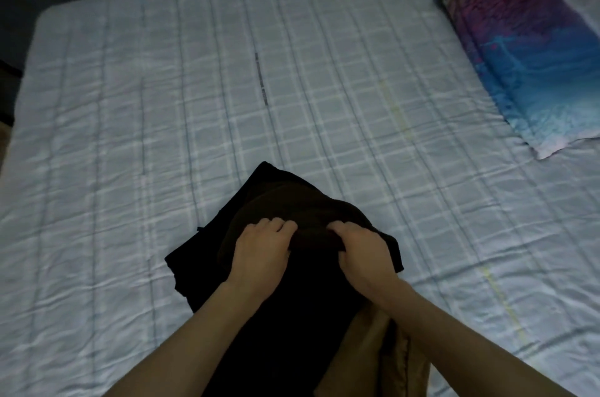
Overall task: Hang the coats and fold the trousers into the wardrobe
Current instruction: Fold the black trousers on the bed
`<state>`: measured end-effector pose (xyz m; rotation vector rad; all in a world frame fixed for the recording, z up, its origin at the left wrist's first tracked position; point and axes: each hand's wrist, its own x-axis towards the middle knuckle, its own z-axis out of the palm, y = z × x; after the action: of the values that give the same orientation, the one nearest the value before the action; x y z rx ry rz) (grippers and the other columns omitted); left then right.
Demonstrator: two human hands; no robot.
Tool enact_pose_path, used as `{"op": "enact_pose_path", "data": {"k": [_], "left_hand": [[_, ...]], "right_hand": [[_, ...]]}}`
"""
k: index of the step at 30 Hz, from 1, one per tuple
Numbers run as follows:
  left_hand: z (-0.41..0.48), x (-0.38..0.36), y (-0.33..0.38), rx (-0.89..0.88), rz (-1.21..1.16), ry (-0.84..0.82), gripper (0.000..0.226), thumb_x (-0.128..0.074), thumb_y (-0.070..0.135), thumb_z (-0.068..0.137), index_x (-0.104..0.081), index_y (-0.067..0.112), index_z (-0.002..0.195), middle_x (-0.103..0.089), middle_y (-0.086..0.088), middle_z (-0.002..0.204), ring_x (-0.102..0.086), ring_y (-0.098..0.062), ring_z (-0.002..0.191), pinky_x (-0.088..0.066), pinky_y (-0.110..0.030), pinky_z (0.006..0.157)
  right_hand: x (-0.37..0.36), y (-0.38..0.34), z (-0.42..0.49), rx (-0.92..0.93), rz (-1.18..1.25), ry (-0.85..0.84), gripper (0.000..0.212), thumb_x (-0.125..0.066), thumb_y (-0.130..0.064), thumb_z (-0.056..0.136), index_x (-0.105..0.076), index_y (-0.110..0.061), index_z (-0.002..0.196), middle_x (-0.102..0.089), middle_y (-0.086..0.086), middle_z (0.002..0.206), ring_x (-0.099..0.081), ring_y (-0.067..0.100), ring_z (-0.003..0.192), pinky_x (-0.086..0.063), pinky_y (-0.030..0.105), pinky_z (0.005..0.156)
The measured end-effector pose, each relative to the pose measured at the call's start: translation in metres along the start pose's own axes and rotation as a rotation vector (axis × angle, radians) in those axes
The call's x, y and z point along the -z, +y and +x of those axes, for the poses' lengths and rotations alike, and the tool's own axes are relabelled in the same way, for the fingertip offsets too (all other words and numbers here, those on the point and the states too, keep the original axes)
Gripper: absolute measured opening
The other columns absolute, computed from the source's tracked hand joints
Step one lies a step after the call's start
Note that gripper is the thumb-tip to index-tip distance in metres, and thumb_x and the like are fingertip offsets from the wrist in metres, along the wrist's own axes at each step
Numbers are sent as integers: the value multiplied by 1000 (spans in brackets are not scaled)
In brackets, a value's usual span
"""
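The trousers (292,202), dark brown and folded into a rounded bundle, lie at the near edge of the bed (130,104), on top of a flatter black garment (194,270) whose corners stick out to the left and toward the far side. Both hands rest on the near edge of the bundle, side by side and a little apart. The left hand (263,250) has its fingers (279,225) curled down, the tips tucked into a thick fold of the brown cloth. The right hand (362,254) is bent the same way, its fingers (341,229) hooked over that fold and the thumb pressed in from below, so each hand grips the trousers. The fold runs between the two sets of fingertips; the rest of the bundle lies beyond them, away from the person. Under the right forearm, at the lower edge of the view, a tan cloth (367,364) hangs in folds. The bed carries a pale blue checked quilt, and a purple-and-blue pillow (526,65) lies at its far right, well apart from the clothes.
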<state>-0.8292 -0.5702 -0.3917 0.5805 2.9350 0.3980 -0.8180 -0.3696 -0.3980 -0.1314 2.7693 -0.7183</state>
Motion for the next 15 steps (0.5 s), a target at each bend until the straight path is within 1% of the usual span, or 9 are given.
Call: {"op": "enact_pose_path", "data": {"k": [1, 3, 4, 7, 8, 10, 12, 13, 15], "left_hand": [[-5, 7, 0, 8, 5, 33, 40, -85, 8, 65, -70, 17, 101, -69, 0, 86, -63, -20, 71, -52, -35, 62], [-16, 22, -4, 53, 20, 84, 42, -82, 4, 65, -69, 17, 102, -67, 1, 84, -61, -20, 71, -49, -35, 62], [-22, 29, -8, 90, 26, 102, 41, -81, 4, 67, -68, 17, 103, -66, 0, 85, -60, -21, 71, -48, -35, 62], [-45, 48, -17, 203, 29, 96, 30, -79, 10, 72, -65, 16, 99, -63, -1, 82, -57, -20, 68, -44, -33, 53], [-52, 54, -16, 225, 28, 83, 27, -78, 15, 74, -64, 17, 98, -62, -1, 81, -56, -20, 67, -40, -31, 50], [-65, 67, -10, 245, 23, 61, 23, -74, 22, 79, -61, 17, 97, -60, 0, 81, -52, -16, 64, -31, -27, 46], [-76, 80, 2, 261, 9, 57, 17, -69, 23, 83, -58, 17, 95, -58, 2, 77, -47, -13, 60, -24, -25, 44], [-82, 88, 8, 264, 0, 66, 13, -66, 20, 84, -58, 16, 93, -57, 2, 75, -46, -13, 59, -24, -24, 44], [-93, 106, 17, 276, -19, 108, 5, -60, 12, 86, -57, 15, 88, -57, 2, 72, -47, -13, 58, -28, -26, 46]], "right_hand": [[9, -4, -5, 12, 40, 46, 44, -53, -4, 86, -59, -20, 128, -67, 2, 105, -64, 20, 89, -55, 37, 80], [28, -12, -16, 33, 109, 162, 50, -56, 3, 81, -63, -15, 127, -70, 6, 107, -67, 25, 92, -55, 37, 85], [41, -16, -22, 42, 137, 220, 53, -56, 6, 78, -64, -14, 127, -71, 7, 108, -67, 25, 94, -54, 33, 86], [81, -37, -39, 91, 164, 342, 57, -55, 6, 74, -66, -17, 124, -73, 2, 105, -67, 18, 91, -41, 9, 80], [93, -44, -45, 116, 153, 363, 56, -55, 5, 74, -66, -18, 123, -73, 0, 104, -67, 16, 89, -39, 7, 78], [113, -59, -60, 163, 141, 400, 55, -55, 3, 73, -67, -20, 122, -73, -1, 104, -66, 13, 90, -40, 11, 79], [129, -73, -77, 187, 160, 428, 56, -55, 5, 71, -68, -21, 119, -72, -7, 102, -64, 9, 88, -39, 8, 79], [136, -80, -85, 194, 166, 440, 56, -54, 5, 69, -69, -21, 116, -71, -10, 97, -63, 7, 84, -39, 7, 77], [150, -91, -101, 203, 166, 473, 54, -53, 6, 67, -70, -21, 110, -70, -9, 88, -62, 10, 77, -44, 14, 69]]}}
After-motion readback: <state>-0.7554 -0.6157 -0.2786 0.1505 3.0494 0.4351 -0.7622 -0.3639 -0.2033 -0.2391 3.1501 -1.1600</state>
